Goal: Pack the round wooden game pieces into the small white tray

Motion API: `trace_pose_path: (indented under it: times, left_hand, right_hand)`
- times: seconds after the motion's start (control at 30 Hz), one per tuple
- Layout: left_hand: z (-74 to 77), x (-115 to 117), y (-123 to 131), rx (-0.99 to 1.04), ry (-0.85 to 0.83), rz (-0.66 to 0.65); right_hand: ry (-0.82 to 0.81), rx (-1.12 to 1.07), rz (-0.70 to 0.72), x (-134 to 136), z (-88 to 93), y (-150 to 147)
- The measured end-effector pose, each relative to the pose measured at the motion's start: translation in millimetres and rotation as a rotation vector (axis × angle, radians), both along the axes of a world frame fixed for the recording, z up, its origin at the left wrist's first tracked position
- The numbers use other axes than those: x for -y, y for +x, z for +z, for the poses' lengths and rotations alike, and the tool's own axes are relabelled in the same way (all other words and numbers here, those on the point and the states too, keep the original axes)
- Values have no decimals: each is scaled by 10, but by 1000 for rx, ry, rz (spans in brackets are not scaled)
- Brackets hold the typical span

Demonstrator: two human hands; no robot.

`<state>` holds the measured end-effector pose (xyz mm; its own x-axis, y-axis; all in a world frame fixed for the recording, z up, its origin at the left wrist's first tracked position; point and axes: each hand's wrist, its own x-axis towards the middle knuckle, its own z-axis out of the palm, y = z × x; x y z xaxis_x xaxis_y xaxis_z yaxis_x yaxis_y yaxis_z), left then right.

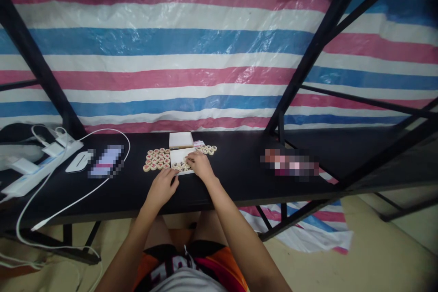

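A shallow white open box (181, 155) lies on the black table with several round Chinese chess pieces (179, 165) along its near side. My right hand (201, 165) reaches over the box's right side, fingertips pinched together above the pieces; what they hold is too small to make out. At the near left corner of the box rests my left hand (163, 185), its thumb apart from its fingers and nothing visible in it. Rows of red-marked Chinese chess pieces (156, 159) stand left of the box. A smaller group of pieces (207, 149) lies to the right.
Behind the open box is a white box lid (181, 139). A power strip (41, 169), white cable (73, 198), white device (78, 161) and blurred phone (106, 161) occupy the left side. A blurred object (290, 163) lies right, near the black metal frame (304, 59).
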<state>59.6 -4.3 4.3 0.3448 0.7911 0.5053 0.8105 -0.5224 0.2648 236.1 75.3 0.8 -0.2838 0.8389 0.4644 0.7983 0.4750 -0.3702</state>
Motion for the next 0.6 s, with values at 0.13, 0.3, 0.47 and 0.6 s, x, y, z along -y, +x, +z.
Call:
trace_pose_path:
  times: [0.13,0.3,0.47,0.6]
  left_hand:
    - [-11,-10,-1,7,-4,6]
    - [-18,-13,0,5,-3,6]
    - [-17,-11,-2,-3,-11,7]
    - [-37,-20,-11,-7,-10,9]
  right_hand:
    - [12,45,-1,-2,22,-5]
    - [17,134,9,52,97,-50]
    - [77,154,49,149,141,-86]
    - [66,180,47,186,127,-81]
